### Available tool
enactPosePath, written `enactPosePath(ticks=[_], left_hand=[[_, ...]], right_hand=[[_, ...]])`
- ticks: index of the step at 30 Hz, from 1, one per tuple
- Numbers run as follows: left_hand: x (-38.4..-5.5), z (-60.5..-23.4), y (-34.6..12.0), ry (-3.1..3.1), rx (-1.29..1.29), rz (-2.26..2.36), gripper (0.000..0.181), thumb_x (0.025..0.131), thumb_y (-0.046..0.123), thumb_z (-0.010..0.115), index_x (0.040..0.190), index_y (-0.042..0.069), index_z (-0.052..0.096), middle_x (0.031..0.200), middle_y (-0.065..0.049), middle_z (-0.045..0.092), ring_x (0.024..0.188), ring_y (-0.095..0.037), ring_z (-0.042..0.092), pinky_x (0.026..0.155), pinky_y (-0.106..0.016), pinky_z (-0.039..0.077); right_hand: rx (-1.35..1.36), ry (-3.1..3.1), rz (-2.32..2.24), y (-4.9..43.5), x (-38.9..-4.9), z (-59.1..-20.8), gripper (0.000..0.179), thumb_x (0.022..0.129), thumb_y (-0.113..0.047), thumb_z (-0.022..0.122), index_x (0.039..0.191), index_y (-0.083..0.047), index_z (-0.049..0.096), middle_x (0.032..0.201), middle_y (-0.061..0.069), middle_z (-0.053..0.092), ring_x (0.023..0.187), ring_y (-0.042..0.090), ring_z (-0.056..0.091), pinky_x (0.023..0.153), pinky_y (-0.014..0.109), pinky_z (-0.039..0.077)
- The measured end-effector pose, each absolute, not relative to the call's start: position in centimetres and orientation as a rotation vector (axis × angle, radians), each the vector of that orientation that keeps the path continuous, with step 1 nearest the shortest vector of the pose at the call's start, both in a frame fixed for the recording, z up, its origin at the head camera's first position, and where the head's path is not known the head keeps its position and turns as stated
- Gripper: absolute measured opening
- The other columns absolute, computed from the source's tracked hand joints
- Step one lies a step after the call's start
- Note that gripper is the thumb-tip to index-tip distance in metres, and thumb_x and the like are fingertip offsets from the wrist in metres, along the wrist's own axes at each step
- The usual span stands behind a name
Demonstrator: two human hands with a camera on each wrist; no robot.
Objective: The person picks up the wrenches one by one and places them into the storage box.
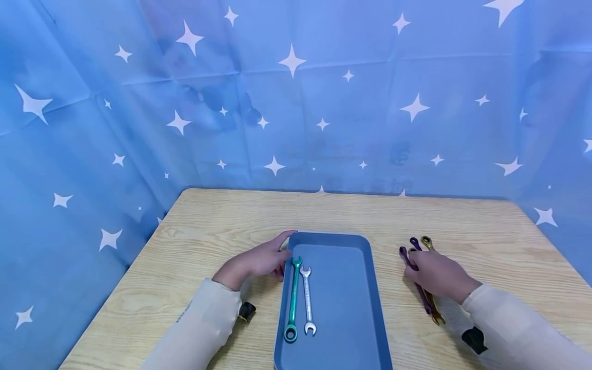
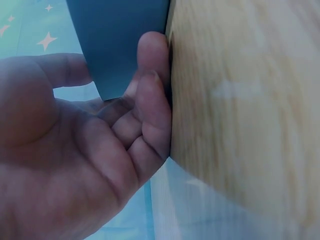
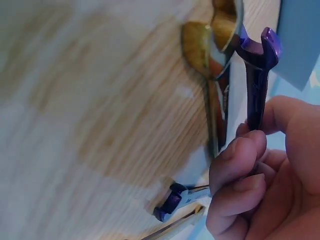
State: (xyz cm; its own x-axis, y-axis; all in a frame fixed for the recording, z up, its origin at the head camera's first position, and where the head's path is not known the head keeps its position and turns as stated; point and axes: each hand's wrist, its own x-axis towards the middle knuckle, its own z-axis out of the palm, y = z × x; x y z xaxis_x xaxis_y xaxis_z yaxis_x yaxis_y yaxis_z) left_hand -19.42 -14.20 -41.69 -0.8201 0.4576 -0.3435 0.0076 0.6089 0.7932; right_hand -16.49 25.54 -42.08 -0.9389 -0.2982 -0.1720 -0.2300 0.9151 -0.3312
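A blue tray (image 1: 344,298) lies on the table with a green combination wrench (image 1: 293,295) and a silver open-end wrench (image 1: 307,298) side by side along its left part. My left hand (image 1: 261,261) holds the tray's left wall near the far corner, thumb on the rim and fingers against the outside. Right of the tray, my right hand (image 1: 437,272) grips a purple wrench (image 3: 256,85), its open jaw sticking out beyond the fingers. Gold wrenches (image 1: 427,242) and another purple wrench (image 1: 414,243) lie beneath that hand, which partly hides them.
The wooden table (image 1: 222,216) has a blue curtain (image 1: 324,92) with white stars behind it and at its sides. Black bands (image 1: 474,340) show by both sleeves.
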Motion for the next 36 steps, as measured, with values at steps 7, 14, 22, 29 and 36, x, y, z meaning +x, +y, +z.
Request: enactPosePath(ticks=[7, 14, 22, 29, 36], left_hand=[[-19.5, -41.9, -14.2, 2.317, 0.373, 1.135, 0.058, 0.109, 0.026, 0.036, 0.162, 0.03, 0.012, 0.071, -0.013, 0.062, 0.068, -0.025, 0.067, 0.074, -0.034, 0.053], [-19.4, -42.2, -14.4, 2.312, 0.35, 1.128, 0.058, 0.108, 0.025, 0.036, 0.161, 0.032, 0.013, 0.069, -0.011, 0.061, 0.066, -0.025, 0.067, 0.068, -0.034, 0.053], [-19.4, -41.9, -14.2, 2.312, 0.361, 1.137, 0.059, 0.108, 0.024, 0.036, 0.161, 0.03, 0.013, 0.071, -0.013, 0.062, 0.066, -0.024, 0.067, 0.07, -0.034, 0.054], [-19.5, -41.6, -13.9, 2.307, 0.379, 1.153, 0.06, 0.108, 0.023, 0.036, 0.162, 0.029, 0.012, 0.073, -0.015, 0.065, 0.067, -0.023, 0.068, 0.07, -0.034, 0.056], [-19.4, -41.7, -14.0, 2.3, 0.366, 1.157, 0.06, 0.108, 0.022, 0.036, 0.162, 0.029, 0.011, 0.07, -0.014, 0.061, 0.066, -0.024, 0.067, 0.068, -0.034, 0.055]], right_hand=[[-0.394, 2.855, -0.562, 25.0, -16.3, -41.0, 0.032, 0.103, -0.018, 0.047, 0.072, -0.012, 0.043, 0.058, -0.003, 0.034, 0.046, 0.011, 0.03, 0.044, 0.025, 0.027], [-0.367, 2.756, -0.731, 23.8, -16.0, -40.3, 0.027, 0.106, -0.019, 0.043, 0.081, -0.009, 0.045, 0.06, 0.0, 0.039, 0.045, 0.013, 0.043, 0.042, 0.027, 0.036], [-0.397, 2.761, -0.863, 22.6, -15.3, -39.3, 0.022, 0.106, -0.019, 0.046, 0.086, -0.009, 0.047, 0.05, 0.0, 0.046, 0.043, 0.022, 0.057, 0.044, 0.028, 0.04], [-0.412, 2.795, -1.004, 21.6, -14.7, -38.4, 0.028, 0.107, -0.027, 0.046, 0.084, -0.01, 0.047, 0.052, 0.002, 0.057, 0.048, 0.023, 0.06, 0.044, 0.029, 0.044], [-0.398, 2.783, -1.145, 20.4, -14.2, -37.8, 0.028, 0.106, -0.033, 0.049, 0.089, -0.011, 0.052, 0.051, 0.001, 0.057, 0.05, 0.025, 0.062, 0.049, 0.033, 0.051]])
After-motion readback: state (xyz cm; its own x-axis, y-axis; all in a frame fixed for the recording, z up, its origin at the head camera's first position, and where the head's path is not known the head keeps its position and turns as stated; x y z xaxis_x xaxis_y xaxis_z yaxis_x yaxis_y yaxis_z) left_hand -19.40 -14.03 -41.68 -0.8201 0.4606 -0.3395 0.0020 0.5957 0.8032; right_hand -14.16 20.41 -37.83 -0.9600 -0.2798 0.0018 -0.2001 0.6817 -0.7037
